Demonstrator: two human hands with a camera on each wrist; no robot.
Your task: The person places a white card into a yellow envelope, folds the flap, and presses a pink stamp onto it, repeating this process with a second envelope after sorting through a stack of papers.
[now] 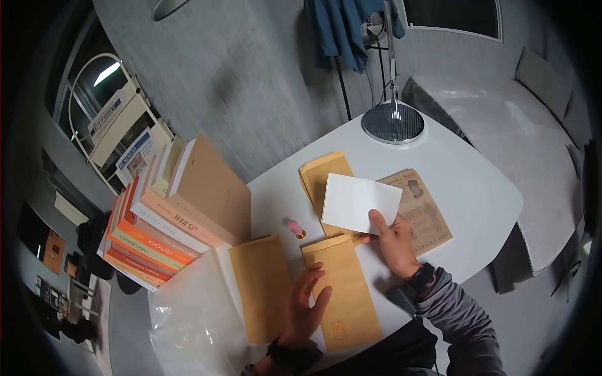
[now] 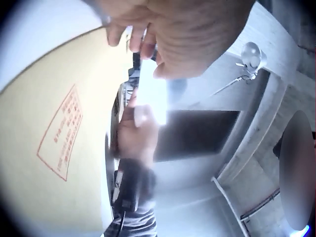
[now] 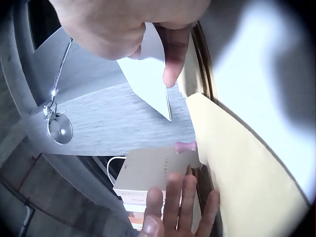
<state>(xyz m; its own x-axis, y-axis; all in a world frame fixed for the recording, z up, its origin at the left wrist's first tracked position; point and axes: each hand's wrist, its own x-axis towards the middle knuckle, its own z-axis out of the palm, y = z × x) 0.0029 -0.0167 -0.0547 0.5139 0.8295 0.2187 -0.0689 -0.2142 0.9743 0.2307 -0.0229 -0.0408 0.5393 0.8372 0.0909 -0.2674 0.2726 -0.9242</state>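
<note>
In the head view the right hand (image 1: 396, 245) pinches a white card (image 1: 362, 202) by its lower right corner, thumb on top, above the envelopes. The left hand (image 1: 307, 304), fingers slightly bent and apart, holds nothing and hovers over the near yellow envelope (image 1: 348, 294). In the left wrist view that envelope (image 2: 54, 128), with a red stamp, lies beside the left hand (image 2: 192, 34). The right wrist view shows the card (image 3: 148, 79) held between the right hand's (image 3: 128, 24) thumb and fingers.
Another envelope (image 1: 260, 288) lies at left, and one more (image 1: 313, 172) behind the card. A pink-handled stamp (image 1: 293, 227), a printed brown sheet (image 1: 433, 219), a lamp base (image 1: 393, 122) and stacked books (image 1: 207, 188) are on the white table (image 1: 476, 188).
</note>
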